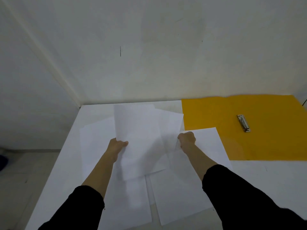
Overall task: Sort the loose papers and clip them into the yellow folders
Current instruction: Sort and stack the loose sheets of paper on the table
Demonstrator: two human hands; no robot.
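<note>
My left hand (118, 144) grips the left edge of a white sheet (137, 130), which is raised off the table and tilted up. My right hand (186, 139) is closed on the left edge of another white sheet (206, 146) that partly overlaps the open yellow folder (249, 113). The folder lies flat at the right rear of the table, its metal clip (243, 123) bare. Several loose white papers (174, 193) lie spread and overlapping on the white table (56, 180) under and around my arms.
The table stands in a corner against pale walls. Its left edge drops to a tiled floor (25, 171). A thin dark cable (304, 102) shows at the far right behind the folder.
</note>
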